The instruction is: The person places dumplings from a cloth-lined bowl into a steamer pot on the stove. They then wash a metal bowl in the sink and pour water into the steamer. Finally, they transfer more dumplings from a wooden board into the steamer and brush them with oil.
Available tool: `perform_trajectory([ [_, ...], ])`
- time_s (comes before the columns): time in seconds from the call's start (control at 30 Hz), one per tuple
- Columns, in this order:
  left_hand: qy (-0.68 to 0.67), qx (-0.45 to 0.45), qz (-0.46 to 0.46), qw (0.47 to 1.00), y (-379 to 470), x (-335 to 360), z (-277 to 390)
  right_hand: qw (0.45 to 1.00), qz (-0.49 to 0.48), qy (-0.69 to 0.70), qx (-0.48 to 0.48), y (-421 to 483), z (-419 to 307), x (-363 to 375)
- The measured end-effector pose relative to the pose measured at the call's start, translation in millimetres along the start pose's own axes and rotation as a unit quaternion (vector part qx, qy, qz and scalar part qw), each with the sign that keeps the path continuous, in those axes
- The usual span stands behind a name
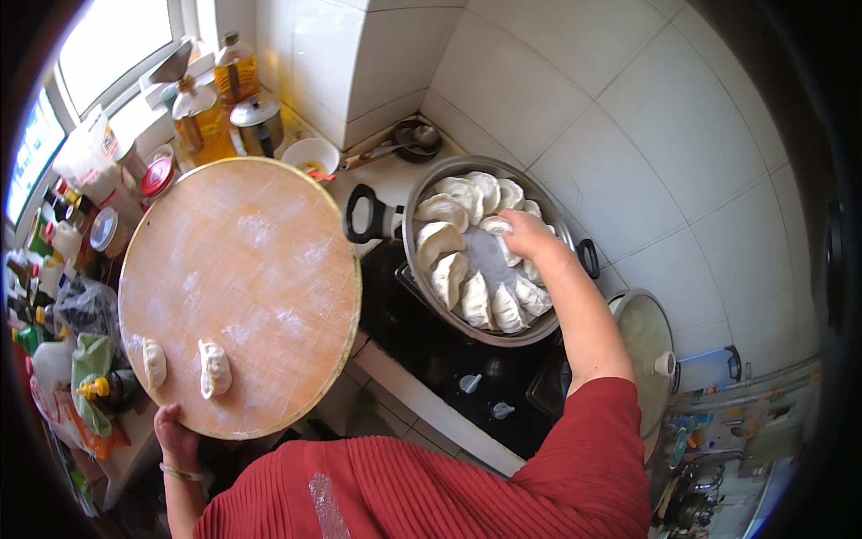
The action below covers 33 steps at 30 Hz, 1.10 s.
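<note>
My left hand [176,431] grips the lower rim of a round, flour-dusted wooden board [239,283] and holds it up at the left. Two uncooked dumplings [215,369] lie near the board's lower edge. My right hand [528,232] is inside a wide steel steamer pot [431,303] with black handles, its fingers on a pleated dumpling [497,226] towards the inner right. Several dumplings [448,277] stand in a ring along the pot's wall, around a bare middle. My hand and forearm hide part of the ring's right side.
The pot stands on a black gas stove [465,367] with knobs at its front. Behind are a white bowl [311,156], a lidded metal pot [258,121] and oil bottles [196,118]. A glass lid [643,343] leans by the tiled wall at right. Bottles and jars crowd the left counter.
</note>
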State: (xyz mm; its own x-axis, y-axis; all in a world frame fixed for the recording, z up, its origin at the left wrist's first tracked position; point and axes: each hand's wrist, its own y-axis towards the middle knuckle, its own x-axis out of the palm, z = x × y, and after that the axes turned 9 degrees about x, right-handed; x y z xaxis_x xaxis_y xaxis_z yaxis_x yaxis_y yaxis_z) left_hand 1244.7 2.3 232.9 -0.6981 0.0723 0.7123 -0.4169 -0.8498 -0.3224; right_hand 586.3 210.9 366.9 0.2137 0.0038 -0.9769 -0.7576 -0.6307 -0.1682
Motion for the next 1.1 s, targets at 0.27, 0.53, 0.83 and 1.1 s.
perform_trajectory([
  [0.27, 0.003, -0.014, 0.052, 0.999, 16.5, -33.1, -2.6, 0.97, 0.146, 0.143, -0.129, -76.8, -117.0, -25.6],
  [0.53, -0.064, -0.019, -0.038, 0.997, 5.3, -0.7, -3.6, 0.933, -0.048, 0.023, -0.356, -209.8, -363.1, 77.5],
  [0.83, -0.075, -0.025, -0.068, 0.995, 8.3, 0.8, -4.2, 0.932, -0.069, 0.009, -0.355, -220.2, -410.4, 111.2],
  [1.1, -0.07, -0.017, -0.091, 0.993, 6.5, -2.0, -0.5, 0.821, -0.007, 0.093, -0.563, -213.7, -413.5, 104.3],
])
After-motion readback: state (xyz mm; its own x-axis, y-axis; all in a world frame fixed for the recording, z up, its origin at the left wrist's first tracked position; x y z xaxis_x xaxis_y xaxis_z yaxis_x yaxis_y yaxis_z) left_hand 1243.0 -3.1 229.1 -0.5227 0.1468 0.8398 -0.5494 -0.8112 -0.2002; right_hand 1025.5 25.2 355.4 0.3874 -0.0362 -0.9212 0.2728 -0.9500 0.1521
